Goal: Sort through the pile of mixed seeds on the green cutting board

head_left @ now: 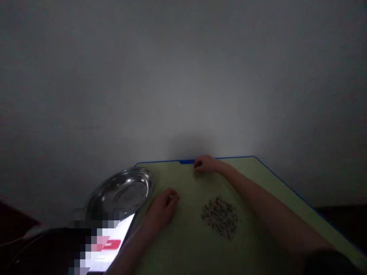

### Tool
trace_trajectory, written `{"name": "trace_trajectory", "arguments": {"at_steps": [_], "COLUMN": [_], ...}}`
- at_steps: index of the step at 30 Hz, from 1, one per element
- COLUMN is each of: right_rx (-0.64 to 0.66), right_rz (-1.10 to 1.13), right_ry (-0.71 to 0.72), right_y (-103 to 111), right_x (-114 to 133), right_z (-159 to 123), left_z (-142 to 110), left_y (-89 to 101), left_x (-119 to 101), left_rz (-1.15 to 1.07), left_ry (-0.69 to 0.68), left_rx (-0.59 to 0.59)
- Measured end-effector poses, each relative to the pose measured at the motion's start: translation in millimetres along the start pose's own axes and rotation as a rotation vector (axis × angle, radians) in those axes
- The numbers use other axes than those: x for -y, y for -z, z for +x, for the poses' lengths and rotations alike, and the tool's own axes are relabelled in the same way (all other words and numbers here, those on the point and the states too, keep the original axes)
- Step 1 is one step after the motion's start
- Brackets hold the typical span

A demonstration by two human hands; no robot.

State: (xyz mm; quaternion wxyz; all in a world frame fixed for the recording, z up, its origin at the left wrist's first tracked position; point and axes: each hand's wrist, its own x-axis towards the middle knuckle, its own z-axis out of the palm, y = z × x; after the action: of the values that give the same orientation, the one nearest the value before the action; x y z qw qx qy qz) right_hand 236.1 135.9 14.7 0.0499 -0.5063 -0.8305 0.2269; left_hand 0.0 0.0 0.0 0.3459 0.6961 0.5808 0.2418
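Note:
My left hand rests low over the pale green tabletop, with its fingers curled and the thumb drawn in toward them. Whatever those fingers hold, if anything, is too dim to make out. Further away, at the table's back edge, is my right hand, also closed with the fingertips bent inward; its contents are hidden. A loose patch of small mixed light and dark grains or beans lies on the table, between my left hand and right forearm. Neither hand touches it.
A shiny metal basin stands at the left, close to my left hand. In front of it a lit screen shows a red button, partly pixelated. Blue trim edges the table, and a grey wall rises behind it.

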Motion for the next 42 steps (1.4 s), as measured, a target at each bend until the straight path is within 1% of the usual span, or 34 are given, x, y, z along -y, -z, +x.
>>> {"name": "trace_trajectory", "arguments": {"at_steps": [5,11,15,21,27,29,31,35,39,42], "right_rx": [0.004,-0.033,-0.106,-0.245,-0.295,-0.324,-0.359,-0.399,-0.406,-0.389], "right_rz": [0.010,0.018,0.038,0.077,0.082,0.069,0.056,0.045,0.034,0.034], "right_ry": [-0.028,-0.050,-0.054,-0.085,-0.112,-0.132,-0.154,-0.163,-0.149,-0.138], "right_y": [-4,-6,-8,-16,-25,-26,-25,-22,-23,-26], "right_x": [-17,-34,-35,-34,-32,-33,-35,-36,-34,-32], "right_z": [-29,-79,-110,-148,-180,-183,-180,-159,-136,-130], "left_z": [2,3,6,6,8,10,11,9,6,6], "left_y": [0.4,1.9,0.6,-0.5,-0.9,-1.6,-2.0,-0.7,0.9,1.1], "left_x": [-1,-2,2,3,6,8,8,5,2,1], "left_rz": [0.006,0.059,0.066,0.029,0.060,0.073,0.091,0.119,0.128,0.121], "left_ry": [0.003,-0.029,-0.050,-0.047,-0.086,-0.100,-0.115,-0.109,-0.120,-0.124], "left_rx": [0.014,-0.007,-0.018,0.015,0.009,0.016,0.012,0.001,-0.007,-0.001]}}
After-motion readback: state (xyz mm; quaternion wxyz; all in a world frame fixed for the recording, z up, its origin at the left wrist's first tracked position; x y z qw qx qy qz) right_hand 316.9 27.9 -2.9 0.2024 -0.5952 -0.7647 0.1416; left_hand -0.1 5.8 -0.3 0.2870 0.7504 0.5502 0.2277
